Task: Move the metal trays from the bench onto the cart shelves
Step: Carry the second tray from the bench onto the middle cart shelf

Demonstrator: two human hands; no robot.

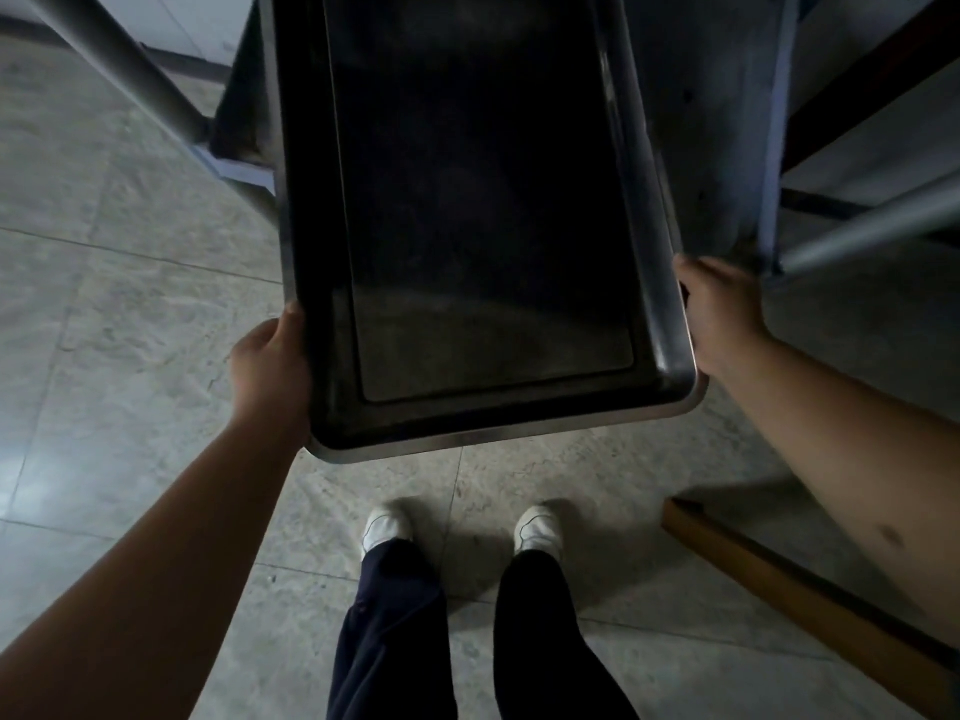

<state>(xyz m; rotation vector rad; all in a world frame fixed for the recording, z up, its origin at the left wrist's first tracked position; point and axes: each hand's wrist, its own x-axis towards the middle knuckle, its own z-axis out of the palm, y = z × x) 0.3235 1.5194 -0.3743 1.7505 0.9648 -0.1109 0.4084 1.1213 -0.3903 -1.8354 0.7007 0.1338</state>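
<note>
Your left hand (270, 371) and right hand (719, 314) each clamp a long side of the tray (488, 226) held over the floor, so its far end could clip the cart frame (774, 132) and twist loose.

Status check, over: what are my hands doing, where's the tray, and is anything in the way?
Left hand and right hand grip the tray by its long sides. Tray empty, carried above the floor. Grey frame tubes flank its far end.

Tray (483, 226) between left hand (270, 366) and right hand (719, 314)
</note>
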